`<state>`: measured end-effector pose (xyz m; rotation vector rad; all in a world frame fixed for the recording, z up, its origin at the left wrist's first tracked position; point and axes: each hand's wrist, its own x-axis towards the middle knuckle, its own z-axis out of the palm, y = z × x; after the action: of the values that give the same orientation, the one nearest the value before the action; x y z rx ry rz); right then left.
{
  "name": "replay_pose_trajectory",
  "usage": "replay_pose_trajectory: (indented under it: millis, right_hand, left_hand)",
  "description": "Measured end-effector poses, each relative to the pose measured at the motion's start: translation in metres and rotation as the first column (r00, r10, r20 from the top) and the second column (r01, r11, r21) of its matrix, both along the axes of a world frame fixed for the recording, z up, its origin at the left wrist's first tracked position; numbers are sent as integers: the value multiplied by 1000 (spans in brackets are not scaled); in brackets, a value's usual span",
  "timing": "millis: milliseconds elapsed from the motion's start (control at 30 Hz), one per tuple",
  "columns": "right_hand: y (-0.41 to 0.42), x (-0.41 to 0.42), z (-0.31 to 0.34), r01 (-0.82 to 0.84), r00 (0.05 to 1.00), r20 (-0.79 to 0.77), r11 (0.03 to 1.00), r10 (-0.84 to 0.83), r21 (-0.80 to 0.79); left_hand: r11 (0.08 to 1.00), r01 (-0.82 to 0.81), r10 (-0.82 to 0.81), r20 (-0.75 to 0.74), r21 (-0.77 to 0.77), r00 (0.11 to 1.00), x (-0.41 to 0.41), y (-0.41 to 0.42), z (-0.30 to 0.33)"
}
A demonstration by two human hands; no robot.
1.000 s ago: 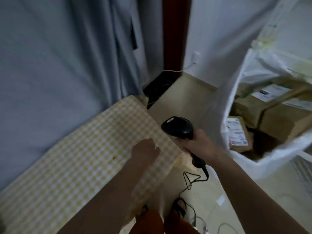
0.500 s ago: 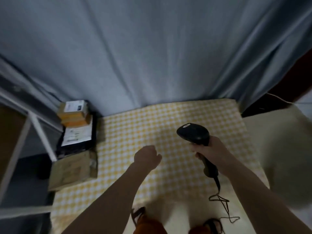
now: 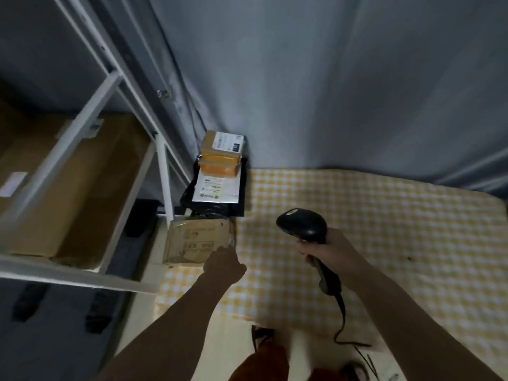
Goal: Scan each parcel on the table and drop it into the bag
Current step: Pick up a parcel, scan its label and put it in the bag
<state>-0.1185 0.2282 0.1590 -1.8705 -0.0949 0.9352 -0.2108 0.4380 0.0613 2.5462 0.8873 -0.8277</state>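
A flat brown cardboard parcel [image 3: 195,240] lies at the left edge of the table with the yellow check cloth [image 3: 371,215]. My left hand [image 3: 224,264] has its fingers curled and sits at the parcel's near right corner; whether it grips the parcel is hidden. Behind that parcel lies a black poly parcel [image 3: 217,189] with a white label, and two small tan and orange boxes [image 3: 220,156] are stacked on it. My right hand [image 3: 328,248] grips the handle of a black barcode scanner [image 3: 302,225] above the cloth. The bag is out of view.
A white metal shelf frame [image 3: 165,177] stands close on the left with a large cardboard box [image 3: 71,188] on it. A grey curtain [image 3: 316,78] hangs behind the table. The scanner's cable [image 3: 341,312] trails off the near table edge.
My view has swung left from the white bag with parcels to the table's left end. My left hand has reached forward to the brown parcel's corner. The scanner stays in my right hand.
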Motion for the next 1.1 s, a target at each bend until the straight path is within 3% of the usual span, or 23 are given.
replay_pose_trajectory:
  millis: [200,433,633,867,1000,1100]
  right_hand:
    - [69,-2,-29,-99,993,-64,995,99,-10]
    - [137,4,-108,-69,975,-216,994,49,-87]
    - [183,7,-180,-51,926,-377,990,-3,-133]
    - [226,1,-237,129,826,-539,986,-166,-107]
    - [219,-1,-243,87,835,-532,988,-141,-127]
    - [190,7,-235,53,861,-490,983,-135,-178]
  left_hand:
    - [986,-161,159,-48,-39,986,-27,54,-34]
    - [938,-348,347,-62,1,936,-34,122,-79]
    - [808,-588,588,17,-30,808,-35,178,-133]
    - [562,-775,825,122,-290,552,-34,209,-180]
    - [548,-808,832,40,-217,554,-41,187,-178]
    - [423,-849,886,-53,-317,461,-50,154,-172]
